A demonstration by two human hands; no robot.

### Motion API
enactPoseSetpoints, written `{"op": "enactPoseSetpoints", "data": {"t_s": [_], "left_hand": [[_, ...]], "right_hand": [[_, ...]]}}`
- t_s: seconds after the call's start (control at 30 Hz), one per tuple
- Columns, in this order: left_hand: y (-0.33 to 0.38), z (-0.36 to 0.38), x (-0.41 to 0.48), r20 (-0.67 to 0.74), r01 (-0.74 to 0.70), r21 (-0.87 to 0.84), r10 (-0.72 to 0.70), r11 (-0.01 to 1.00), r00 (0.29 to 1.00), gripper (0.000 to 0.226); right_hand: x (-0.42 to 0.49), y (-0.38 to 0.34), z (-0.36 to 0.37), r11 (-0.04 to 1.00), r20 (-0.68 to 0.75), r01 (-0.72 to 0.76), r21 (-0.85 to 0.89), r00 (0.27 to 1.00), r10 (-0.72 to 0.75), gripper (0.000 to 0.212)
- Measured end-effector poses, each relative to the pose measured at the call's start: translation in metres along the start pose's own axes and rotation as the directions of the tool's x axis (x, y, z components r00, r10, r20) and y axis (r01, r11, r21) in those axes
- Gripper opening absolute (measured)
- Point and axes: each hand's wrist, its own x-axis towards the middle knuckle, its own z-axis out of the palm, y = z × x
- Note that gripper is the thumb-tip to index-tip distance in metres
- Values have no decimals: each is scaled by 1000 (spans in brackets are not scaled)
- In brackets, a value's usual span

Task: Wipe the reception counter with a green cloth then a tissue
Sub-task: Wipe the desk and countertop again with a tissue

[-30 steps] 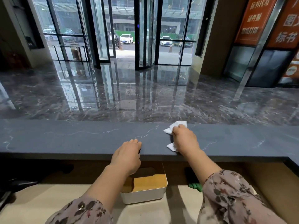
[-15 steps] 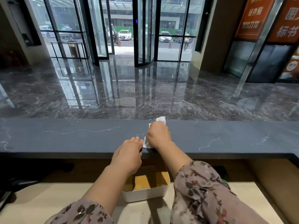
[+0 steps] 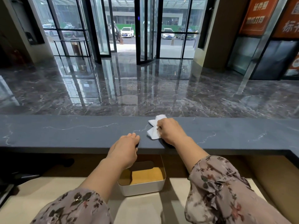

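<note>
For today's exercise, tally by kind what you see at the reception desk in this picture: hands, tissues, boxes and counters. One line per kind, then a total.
Hands: 2, the left hand and the right hand
Tissues: 1, the white tissue
Boxes: 1, the white box
Counters: 1, the grey counter
Total: 5

A single wide-angle head view looks forward and down from close behind the counter (image 3: 64,135). The right hand (image 3: 171,131) and left hand (image 3: 125,149) sit near the lower centre; beyond them the view faces lobby floor (image 3: 145,91) and glass doors (image 3: 145,29).
</note>
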Motion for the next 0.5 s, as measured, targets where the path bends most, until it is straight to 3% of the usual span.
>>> {"op": "enactPoseSetpoints", "data": {"t_s": [0.17, 0.27, 0.4, 0.5], "left_hand": [[-3, 3, 1, -6, -1, 1, 1, 1000, 1000, 42], [-4, 5, 1, -19, 0, 4, 1, 1000, 1000, 40], [-5, 7, 2, -27, -7, 16, 7, 1000, 1000, 38], [-6, 8, 3, -42, -18, 10, 18, 1000, 999, 38]], "right_hand": [[-29, 73, -34, 956, -15, -241, -167, 970, 242, 11], [-43, 88, -43, 932, -54, -295, -213, 956, 290, 15], [-26, 85, -20, 952, -39, -286, -104, 958, 284, 24], [-10, 82, -6, 918, -108, -392, -54, 917, 385, 30]]}}
